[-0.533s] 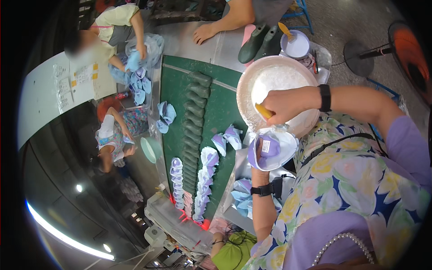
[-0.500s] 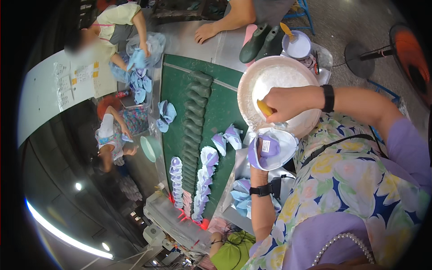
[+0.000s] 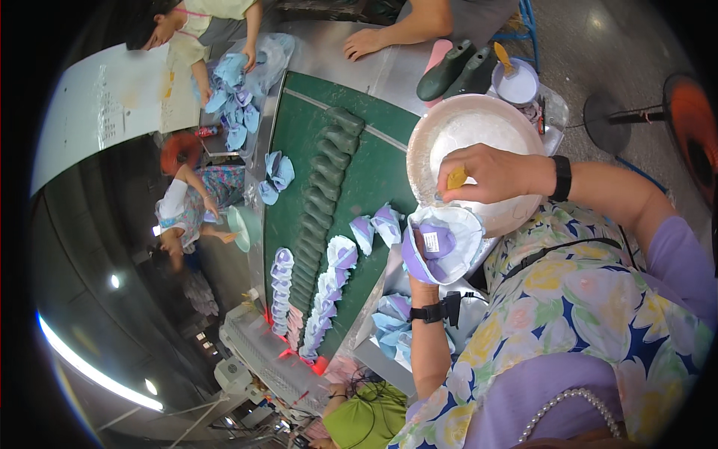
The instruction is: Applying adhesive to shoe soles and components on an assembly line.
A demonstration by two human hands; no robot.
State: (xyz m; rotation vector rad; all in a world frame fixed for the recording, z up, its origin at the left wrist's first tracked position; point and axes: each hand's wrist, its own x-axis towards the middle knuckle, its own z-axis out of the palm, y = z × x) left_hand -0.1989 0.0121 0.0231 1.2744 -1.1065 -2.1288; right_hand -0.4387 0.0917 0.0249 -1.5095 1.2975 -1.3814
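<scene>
My left hand (image 3: pixel 423 287), mostly hidden behind a purple and white shoe upper (image 3: pixel 462 233), is closed on it and holds it up with its lining facing me. A white label shows inside the upper. My right hand (image 3: pixel 495 173) grips a tool by its yellow handle (image 3: pixel 457 177), probably a brush, its working end hard to see at the upper's edge. Both hands are at the near-left side of a wide pale pink basin (image 3: pixel 416 142) with white liquid in it.
Shoe lasts (image 3: pixel 317 200) line a green conveyor (image 3: pixel 389 161), flanked by rows of uppers (image 3: pixel 326 292). A small bucket (image 3: pixel 516 88) with a yellow-handled brush stands beyond the basin, beside dark green lasts (image 3: pixel 447 71). Blue uppers (image 3: pixel 392 323) lie near my left forearm. Other people work around.
My right hand and the yellow handle have come down and slightly right, toward the upper's edge. My left hand has shifted a little left with the upper. The whole view has also turned slightly.
</scene>
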